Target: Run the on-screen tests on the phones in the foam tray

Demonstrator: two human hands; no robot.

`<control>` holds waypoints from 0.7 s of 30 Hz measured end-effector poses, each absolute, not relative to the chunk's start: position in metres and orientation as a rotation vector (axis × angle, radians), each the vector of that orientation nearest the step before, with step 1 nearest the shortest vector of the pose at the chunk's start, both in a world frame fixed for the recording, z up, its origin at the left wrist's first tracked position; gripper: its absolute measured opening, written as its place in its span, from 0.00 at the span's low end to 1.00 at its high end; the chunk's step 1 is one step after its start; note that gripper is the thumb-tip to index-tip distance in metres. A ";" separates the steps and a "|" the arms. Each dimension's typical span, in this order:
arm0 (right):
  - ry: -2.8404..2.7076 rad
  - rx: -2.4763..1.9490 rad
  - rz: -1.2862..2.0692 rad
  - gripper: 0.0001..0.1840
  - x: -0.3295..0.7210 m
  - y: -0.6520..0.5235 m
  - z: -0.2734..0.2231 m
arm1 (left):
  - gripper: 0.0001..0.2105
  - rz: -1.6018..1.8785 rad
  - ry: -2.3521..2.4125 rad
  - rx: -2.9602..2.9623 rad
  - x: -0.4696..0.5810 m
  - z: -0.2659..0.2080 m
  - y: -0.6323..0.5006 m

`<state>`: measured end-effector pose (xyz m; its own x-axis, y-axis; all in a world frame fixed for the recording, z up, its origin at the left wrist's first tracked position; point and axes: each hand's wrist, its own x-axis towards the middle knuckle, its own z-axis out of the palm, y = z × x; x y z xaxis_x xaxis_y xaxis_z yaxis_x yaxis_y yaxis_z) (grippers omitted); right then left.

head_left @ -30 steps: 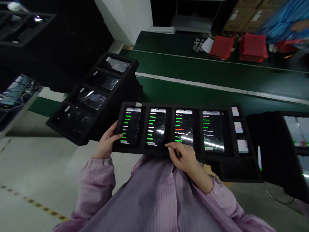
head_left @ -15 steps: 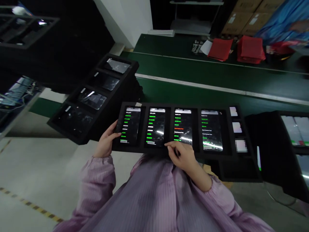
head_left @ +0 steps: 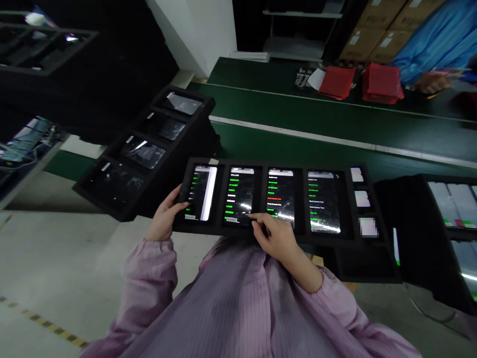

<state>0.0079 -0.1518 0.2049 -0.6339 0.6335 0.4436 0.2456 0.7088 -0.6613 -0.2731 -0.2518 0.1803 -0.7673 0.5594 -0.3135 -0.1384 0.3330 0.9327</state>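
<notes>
Left hand [head_left: 162, 219] clamped on left end of tray [head_left: 222, 195], thumb over the left edge of first phone [head_left: 201, 195]. Right hand [head_left: 278, 238] apart from it, grasping nothing visible; index finger extended. Second phone [head_left: 239, 195] lies in the tray between the hands, just ahead and left of the right hand, the nearer one. Fingertip sits over its near-right corner; contact cannot be told. Long axis runs near-to-far, across the line joining the hands.
</notes>
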 end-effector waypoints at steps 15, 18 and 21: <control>-2.209 -0.645 0.759 0.11 0.010 -0.152 0.205 | 0.37 1.296 2.098 0.469 -0.271 0.184 -0.250; -2.190 -0.700 0.716 0.11 0.019 -0.149 0.210 | 0.35 1.310 2.088 0.503 -0.271 0.181 -0.250; -2.149 -0.876 0.697 0.13 0.039 -0.144 0.217 | 0.33 1.311 2.091 0.511 -0.271 0.179 -0.250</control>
